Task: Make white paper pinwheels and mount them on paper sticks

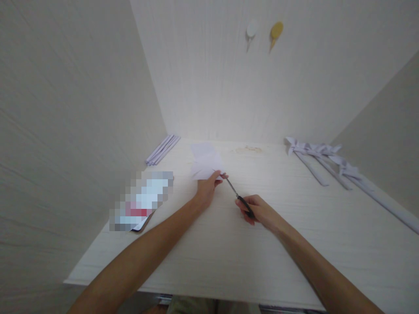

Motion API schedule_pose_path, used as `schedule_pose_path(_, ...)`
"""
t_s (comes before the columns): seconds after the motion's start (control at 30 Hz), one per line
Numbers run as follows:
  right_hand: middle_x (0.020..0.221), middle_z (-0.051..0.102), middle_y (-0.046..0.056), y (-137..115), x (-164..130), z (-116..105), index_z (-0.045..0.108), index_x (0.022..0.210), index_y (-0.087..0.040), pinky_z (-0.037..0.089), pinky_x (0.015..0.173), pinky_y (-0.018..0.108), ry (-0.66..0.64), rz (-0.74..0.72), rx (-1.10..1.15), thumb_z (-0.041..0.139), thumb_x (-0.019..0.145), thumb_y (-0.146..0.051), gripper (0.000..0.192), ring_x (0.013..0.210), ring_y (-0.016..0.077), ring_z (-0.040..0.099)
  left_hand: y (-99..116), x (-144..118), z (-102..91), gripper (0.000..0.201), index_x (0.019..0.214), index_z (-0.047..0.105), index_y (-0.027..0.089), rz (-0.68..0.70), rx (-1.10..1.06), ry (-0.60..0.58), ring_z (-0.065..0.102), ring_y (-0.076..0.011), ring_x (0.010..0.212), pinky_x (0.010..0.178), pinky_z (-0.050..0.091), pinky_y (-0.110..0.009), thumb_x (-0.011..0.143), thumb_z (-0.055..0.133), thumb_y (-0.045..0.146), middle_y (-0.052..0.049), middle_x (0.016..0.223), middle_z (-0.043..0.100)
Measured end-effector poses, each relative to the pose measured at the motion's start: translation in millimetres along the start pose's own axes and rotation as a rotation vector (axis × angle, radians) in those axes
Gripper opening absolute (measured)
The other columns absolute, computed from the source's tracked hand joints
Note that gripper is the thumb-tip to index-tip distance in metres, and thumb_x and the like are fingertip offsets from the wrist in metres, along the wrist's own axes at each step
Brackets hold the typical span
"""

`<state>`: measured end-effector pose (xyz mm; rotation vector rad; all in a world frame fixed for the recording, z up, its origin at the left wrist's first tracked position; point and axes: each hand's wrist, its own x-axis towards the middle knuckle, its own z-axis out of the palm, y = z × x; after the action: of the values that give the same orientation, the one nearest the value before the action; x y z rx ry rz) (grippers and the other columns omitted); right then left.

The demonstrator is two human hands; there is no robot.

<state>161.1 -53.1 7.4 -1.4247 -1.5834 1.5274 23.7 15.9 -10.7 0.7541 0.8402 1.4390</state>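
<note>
Left hand (pixel 207 188): fingers clamped on near right corner of thin pale-lilac paper (pixel 205 153), at far middle of white wooden table (pixel 196 257); one sheet or two, cannot tell. Right hand (pixel 257 208): fingers clamped on one pair of black-handled metal scissors (pixel 233 187), tips beside left fingers. Back wall: two round-headed pieces, one white (pixel 252 29), one yellow (pixel 276 30).

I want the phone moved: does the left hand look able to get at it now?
Probably not straightaway: the left hand is holding the paper. Nothing visible stands between it and the phone, though.
</note>
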Motion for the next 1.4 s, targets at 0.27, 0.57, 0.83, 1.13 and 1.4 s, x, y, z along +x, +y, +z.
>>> schedule_pose_path(0.27, 0.031, 0.038, -0.006, -2.4, -1.3, 0.0, 0.037, 0.045, -0.018, 0.017, 0.036, 0.021, 0.008, -0.005, -0.032, 0.049, 0.065, -0.056, 0.045, 0.029, 0.0039, 0.028, 0.0, 0.4, -0.5, 0.010, 0.064, 0.055, 0.013, -0.004, 0.004, -0.001, 0.060, -0.0113, 0.058, 0.053, 0.040, -0.020, 0.060, 0.060, 0.021, -0.001, 0.060, 0.061)
schedule_pose_path(0.57, 0.031, 0.038, -0.006, -1.7, -1.2, -0.6, 0.037, 0.044, -0.018, 0.017, 0.036, 0.022, 0.016, -0.007, -0.033, 0.050, 0.065, -0.054, 0.043, 0.029, 0.0045, 0.028, 1.0, 0.3, -0.2, 0.009, 0.064, 0.055, 0.012, -0.008, 0.001, 0.000, 0.059, -0.0105, 0.057, 0.052, 0.039, -0.019, 0.060, 0.059, 0.019, 0.000, 0.059, 0.060)
schedule_pose_path(0.83, 0.030, 0.039, -0.006, -4.1, -2.3, 0.5, 0.038, 0.044, -0.018, 0.016, 0.036, 0.022, 0.015, -0.019, -0.007, 0.052, 0.065, -0.050, 0.041, 0.029, 0.0045, 0.027, 1.1, -0.4, -0.6, 0.010, 0.066, 0.055, 0.013, -0.014, 0.000, -0.007, 0.059, -0.0102, 0.060, 0.053, 0.040, -0.019, 0.061, 0.059, 0.021, 0.000, 0.062, 0.061)
schedule_pose_path(1.13, 0.041, 0.051, -0.004, 5.1, 6.6, 1.8, 0.046, 0.054, -0.016, 0.014, 0.033, 0.019, 0.288, -0.121, 0.227, 0.063, 0.061, -0.034, 0.026, 0.032, 0.0029, 0.027, 0.4, -0.6, -0.7, 0.009, 0.063, 0.054, 0.015, -0.025, 0.077, -0.039, 0.053, -0.0072, 0.057, 0.050, 0.039, -0.018, 0.058, 0.060, 0.021, 0.003, 0.062, 0.057)
schedule_pose_path(1.4, 0.057, 0.058, -0.002, 6.1, 15.1, 5.9, 0.046, 0.064, -0.016, 0.023, 0.032, 0.016, 0.515, -0.229, 0.539, 0.066, 0.058, -0.032, 0.026, 0.035, 0.0022, 0.035, 9.0, -21.8, 9.7, 0.010, 0.055, 0.061, 0.014, -0.098, 0.300, -0.184, 0.054, -0.0127, 0.058, 0.057, 0.042, -0.025, 0.053, 0.065, 0.022, -0.001, 0.059, 0.060)
